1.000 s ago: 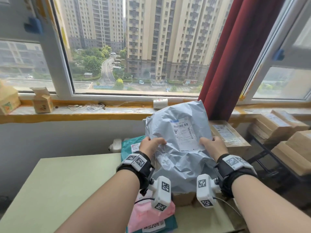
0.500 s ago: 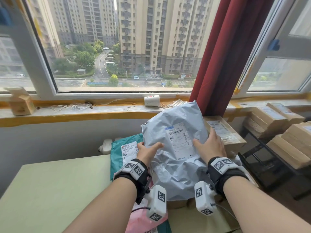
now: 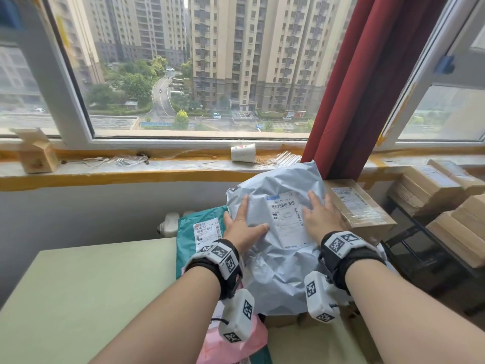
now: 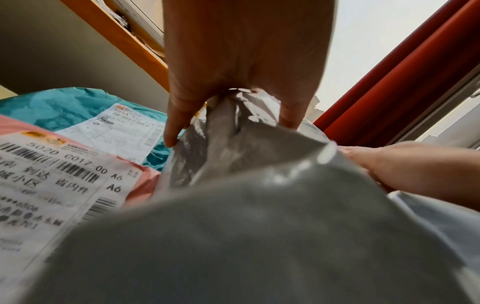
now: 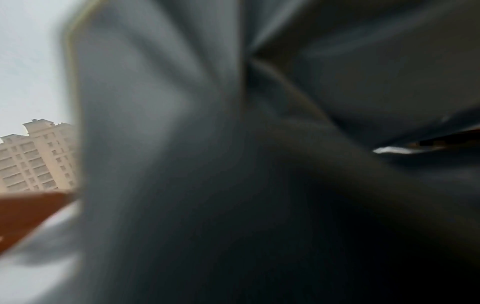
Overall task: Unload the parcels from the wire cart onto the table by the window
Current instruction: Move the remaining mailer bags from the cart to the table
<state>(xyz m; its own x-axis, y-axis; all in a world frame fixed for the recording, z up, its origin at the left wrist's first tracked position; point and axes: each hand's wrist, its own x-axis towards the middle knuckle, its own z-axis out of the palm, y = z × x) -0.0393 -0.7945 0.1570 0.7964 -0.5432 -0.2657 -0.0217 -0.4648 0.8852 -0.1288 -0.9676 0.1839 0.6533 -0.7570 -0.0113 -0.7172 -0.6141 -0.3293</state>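
Under both flat, straight-fingered hands (image 3: 242, 227) (image 3: 321, 219) lies a crumpled grey parcel (image 3: 278, 261) with a white label.

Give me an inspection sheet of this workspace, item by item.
Surface: pale green table, parcels at its right end.
Job's things: grey mailer atop teal mailer, pink mailer, brown box.
Clutter: paper cup and small carton on the sill.
Grippers: left hand and right hand flat on the grey mailer.
Cables: thin wires on the sill.
Surroundings: red curtain, stacked boxes.
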